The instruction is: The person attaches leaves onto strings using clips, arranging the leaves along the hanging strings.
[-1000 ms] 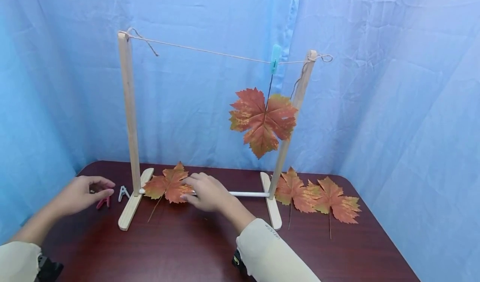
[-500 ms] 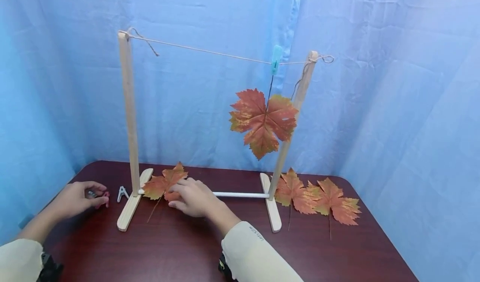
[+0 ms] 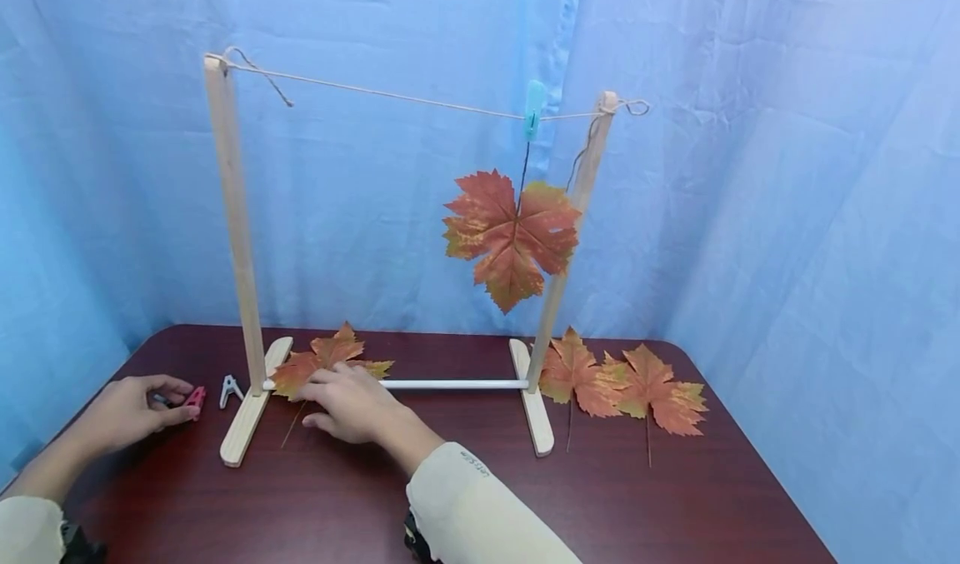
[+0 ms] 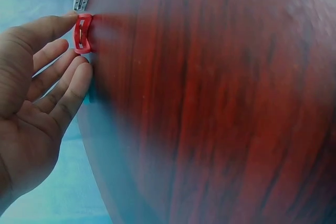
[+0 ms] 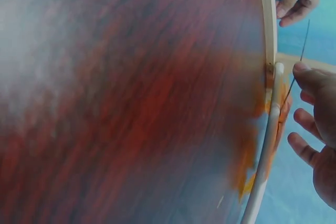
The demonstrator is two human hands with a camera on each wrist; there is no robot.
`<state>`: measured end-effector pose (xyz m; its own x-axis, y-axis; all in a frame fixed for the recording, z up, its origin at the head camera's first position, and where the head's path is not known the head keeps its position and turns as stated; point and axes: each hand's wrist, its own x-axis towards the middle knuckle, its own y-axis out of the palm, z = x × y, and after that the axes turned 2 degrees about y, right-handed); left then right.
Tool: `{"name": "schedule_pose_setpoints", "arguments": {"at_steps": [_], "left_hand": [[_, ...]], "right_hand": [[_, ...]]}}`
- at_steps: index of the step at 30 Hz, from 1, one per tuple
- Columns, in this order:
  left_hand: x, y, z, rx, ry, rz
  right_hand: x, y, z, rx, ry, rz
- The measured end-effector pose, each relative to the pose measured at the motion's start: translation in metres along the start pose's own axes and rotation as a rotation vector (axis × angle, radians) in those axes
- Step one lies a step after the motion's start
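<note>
At the table's left side, my left hand (image 3: 135, 414) has its thumb and fingers at opposite ends of a red clothespin (image 4: 83, 34), pinching it. A white clothespin (image 3: 230, 391) lies just to the right. Part of a teal item (image 4: 88, 94) shows behind the left fingers. My right hand (image 3: 352, 401) is over an orange autumn leaf (image 3: 337, 349) at the stand's left foot, covering much of it. Its thumb is close to the thin stem (image 5: 304, 40), with the other fingers loosely bent. Another leaf (image 3: 513, 235) hangs by its stem from a turquoise clothespin (image 3: 533, 110).
A wooden stand with a left post (image 3: 234, 214), a right post (image 3: 573, 239) and a white crossbar (image 3: 457, 385) holds a string (image 3: 375, 92) across its top. Two more leaves (image 3: 573, 376) lie at the right of the dark red table (image 3: 637, 506). Blue curtains surround it.
My right hand has moved left across the leaf toward its stem. My left hand has reached the red clothespin and taken it between thumb and fingers. The head view has shifted slightly.
</note>
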<state>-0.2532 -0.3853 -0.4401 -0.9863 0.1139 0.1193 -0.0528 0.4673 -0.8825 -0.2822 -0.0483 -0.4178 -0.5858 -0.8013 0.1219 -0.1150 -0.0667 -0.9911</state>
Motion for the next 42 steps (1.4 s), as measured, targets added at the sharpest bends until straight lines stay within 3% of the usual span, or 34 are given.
{"name": "schedule_pose_setpoints", "arguments": {"at_steps": [7,21,33,42], "left_hand": [[0.000,0.001,0.003,-0.008,-0.016,0.011],[-0.001,0.003,0.004,-0.005,-0.013,0.011],[-0.001,0.004,0.003,-0.004,-0.013,0.009],[-0.001,0.004,0.003,-0.001,-0.020,0.018]], "right_hand": [[0.004,0.005,0.003,0.002,0.008,0.038],[0.006,0.011,0.001,-0.004,-0.075,0.022],[0.006,0.013,0.001,0.050,-0.100,0.116],[0.005,0.007,0.002,-0.029,-0.122,0.052]]}}
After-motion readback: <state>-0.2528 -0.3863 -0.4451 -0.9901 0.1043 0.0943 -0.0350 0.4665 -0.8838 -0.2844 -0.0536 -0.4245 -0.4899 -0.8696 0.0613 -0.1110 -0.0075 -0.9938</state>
